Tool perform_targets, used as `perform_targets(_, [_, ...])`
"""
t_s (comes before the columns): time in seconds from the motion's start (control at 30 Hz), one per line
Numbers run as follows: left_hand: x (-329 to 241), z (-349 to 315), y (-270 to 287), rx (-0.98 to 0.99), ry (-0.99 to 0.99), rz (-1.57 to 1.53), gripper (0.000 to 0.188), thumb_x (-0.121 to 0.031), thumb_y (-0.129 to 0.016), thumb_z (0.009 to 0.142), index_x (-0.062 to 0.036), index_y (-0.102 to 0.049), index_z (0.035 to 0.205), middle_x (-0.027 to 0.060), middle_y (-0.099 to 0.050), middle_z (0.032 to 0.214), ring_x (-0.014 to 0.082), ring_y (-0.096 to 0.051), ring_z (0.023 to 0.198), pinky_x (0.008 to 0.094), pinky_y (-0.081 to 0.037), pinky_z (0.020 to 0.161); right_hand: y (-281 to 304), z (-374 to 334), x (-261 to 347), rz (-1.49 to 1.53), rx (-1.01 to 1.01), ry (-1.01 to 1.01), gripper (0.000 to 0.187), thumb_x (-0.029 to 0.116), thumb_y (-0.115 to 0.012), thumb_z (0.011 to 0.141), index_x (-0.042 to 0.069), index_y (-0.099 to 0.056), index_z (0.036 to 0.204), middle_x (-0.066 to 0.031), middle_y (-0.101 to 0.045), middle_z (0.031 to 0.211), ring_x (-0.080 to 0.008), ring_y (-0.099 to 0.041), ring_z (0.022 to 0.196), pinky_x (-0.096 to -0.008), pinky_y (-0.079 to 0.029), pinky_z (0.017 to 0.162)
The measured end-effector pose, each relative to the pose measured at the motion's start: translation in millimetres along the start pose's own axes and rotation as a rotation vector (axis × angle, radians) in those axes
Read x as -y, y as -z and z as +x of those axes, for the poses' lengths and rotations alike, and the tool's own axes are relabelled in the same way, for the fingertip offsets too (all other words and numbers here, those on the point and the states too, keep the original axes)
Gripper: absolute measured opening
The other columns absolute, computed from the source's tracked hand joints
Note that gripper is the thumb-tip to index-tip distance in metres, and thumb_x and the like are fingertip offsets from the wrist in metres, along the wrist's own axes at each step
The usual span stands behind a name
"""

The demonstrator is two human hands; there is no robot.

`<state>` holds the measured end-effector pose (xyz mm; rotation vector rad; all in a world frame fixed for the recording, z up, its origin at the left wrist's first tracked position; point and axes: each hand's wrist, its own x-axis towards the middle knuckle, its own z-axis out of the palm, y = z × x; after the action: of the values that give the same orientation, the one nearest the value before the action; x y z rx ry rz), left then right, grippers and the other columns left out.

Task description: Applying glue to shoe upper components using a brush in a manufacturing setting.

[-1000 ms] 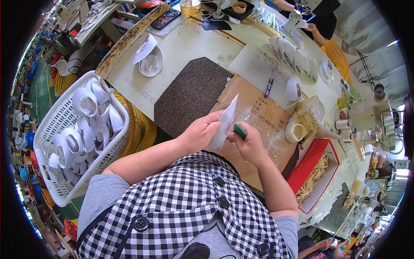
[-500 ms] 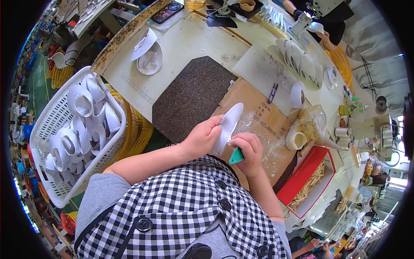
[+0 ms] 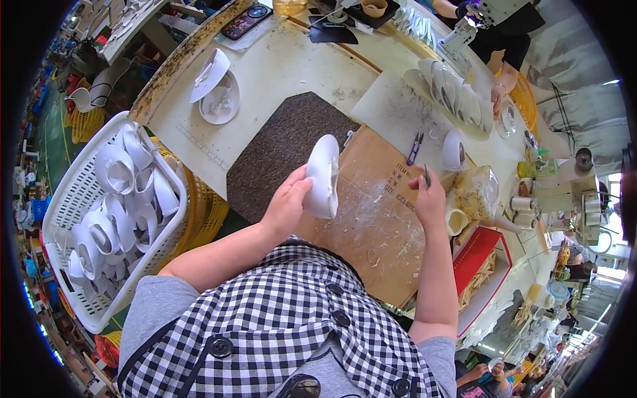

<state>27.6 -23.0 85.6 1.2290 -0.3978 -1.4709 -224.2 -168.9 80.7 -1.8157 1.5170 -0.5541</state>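
Note:
My left hand [image 3: 288, 201] is closed on a white shoe upper [image 3: 323, 178], held upright above the near edge of the work surface. The upper's opening faces right. Farther right, my right hand [image 3: 430, 202] is raised over the cardboard [image 3: 371, 225], its fingers closed around a small green hand tool [image 3: 427, 176]. Only a thin edge of that tool shows; its working end cannot be made out. Just beyond the right hand lies a pair of purple-handled thread snips [image 3: 415, 150].
A white basket [image 3: 99, 325] at left holds several white uppers. A dark octagonal board [image 3: 285, 146] borders the cardboard. At right are a red box [image 3: 474, 259] of tan strips, a tape roll [image 3: 456, 222] and thread spools [image 3: 524, 212]. Another person's hand [image 3: 497, 96] is at far right.
My right hand has moved away from the upper, right and farther off, with the green tool. My left hand has shifted left with the upper, now turned more upright.

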Motion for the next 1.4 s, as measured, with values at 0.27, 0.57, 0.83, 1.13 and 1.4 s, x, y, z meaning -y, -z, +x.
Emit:
perform_targets(0.27, [-15, 7, 0, 0.057, 0.023, -0.207, 0.047, -0.018, -0.031, 0.095, -0.0018, -0.030, 0.139, 0.0118, -0.048, 0.127, 0.0194, -0.049, 0.115, 0.0360, -0.038, 0.099, -19, 96, -40, -0.476, -0.149, -0.138, 0.034, 0.028, -0.058, 0.085, -0.001, -0.058, 0.103, -0.0207, -0.063, 0.092, -0.0394, -0.059, 0.090, -0.0436, -0.046, 0.079])
perform_targets(0.57, [-36, 3, 2, 0.116, 0.110, -0.385, 0.046, -0.021, -0.030, 0.096, -0.0010, -0.033, 0.137, 0.0131, -0.048, 0.129, 0.0211, -0.049, 0.117, 0.0384, -0.039, 0.099, -25, 68, -3, -0.097, -0.011, 0.033, 0.029, 0.019, -0.063, 0.078, 0.001, -0.054, 0.100, -0.0163, -0.061, 0.083, -0.0288, -0.060, 0.072, -0.0354, -0.047, 0.068])
perform_targets(0.83, [-37, -10, -11, 0.177, 0.073, -0.239, 0.043, -0.019, -0.032, 0.095, 0.0006, -0.036, 0.134, 0.0116, -0.052, 0.122, 0.0177, -0.052, 0.110, 0.0332, -0.041, 0.096, -8, -51, 80, -0.030, 0.172, 0.643, 0.034, 0.022, -0.069, 0.079, 0.008, -0.056, 0.108, -0.0112, -0.059, 0.079, -0.0273, -0.059, 0.071, -0.0366, -0.047, 0.065])
perform_targets(1.13, [-33, -41, -22, 0.162, -0.280, 0.165, 0.039, -0.012, -0.033, 0.097, 0.0009, -0.038, 0.134, 0.0069, -0.053, 0.117, 0.0107, -0.049, 0.104, 0.0255, -0.039, 0.092, 7, -88, 97, -0.366, 0.237, 0.757, 0.055, 0.020, -0.071, 0.071, 0.004, -0.050, 0.120, -0.0088, -0.055, 0.081, -0.0267, -0.057, 0.076, -0.0374, -0.046, 0.066])
perform_targets(1.4, [-27, -58, -20, 0.152, -0.306, 0.214, 0.040, -0.013, -0.034, 0.097, 0.0020, -0.039, 0.133, 0.0090, -0.052, 0.119, 0.0127, -0.049, 0.107, 0.0263, -0.038, 0.094, -1, -103, 98, -0.422, 0.272, 0.871, 0.070, 0.020, -0.069, 0.073, 0.003, -0.040, 0.134, -0.0082, -0.055, 0.081, -0.0247, -0.057, 0.074, -0.0355, -0.046, 0.064])
